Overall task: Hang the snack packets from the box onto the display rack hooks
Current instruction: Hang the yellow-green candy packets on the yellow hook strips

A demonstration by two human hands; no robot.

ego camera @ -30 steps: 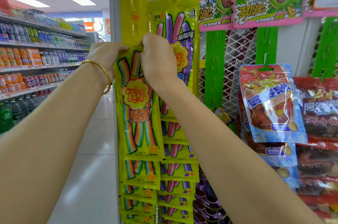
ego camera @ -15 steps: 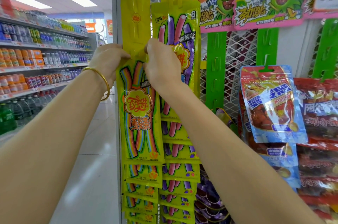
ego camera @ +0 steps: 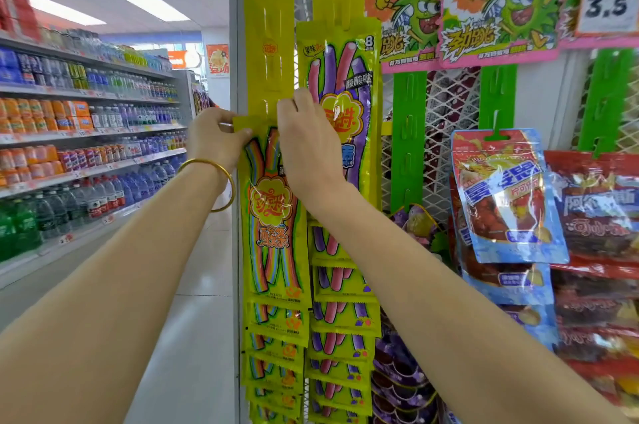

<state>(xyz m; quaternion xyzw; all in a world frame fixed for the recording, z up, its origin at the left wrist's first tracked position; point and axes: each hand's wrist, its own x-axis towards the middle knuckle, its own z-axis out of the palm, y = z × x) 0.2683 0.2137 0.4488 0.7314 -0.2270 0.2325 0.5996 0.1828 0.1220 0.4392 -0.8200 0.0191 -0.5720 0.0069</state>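
Left hand (ego camera: 216,140), right hand (ego camera: 307,147) — both pinch rainbow packet (ego camera: 273,223) at its top corners

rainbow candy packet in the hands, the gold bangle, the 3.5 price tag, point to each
rainbow candy packet (ego camera: 271,204): head view, on the flower logo at its middle.
gold bangle (ego camera: 232,181): head view, on its outer curve at the left wrist.
3.5 price tag (ego camera: 608,5): head view, on the printed digits.

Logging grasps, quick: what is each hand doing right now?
Left hand: pinches the top left corner of the rainbow packet.
Right hand: grips the same packet's top edge.
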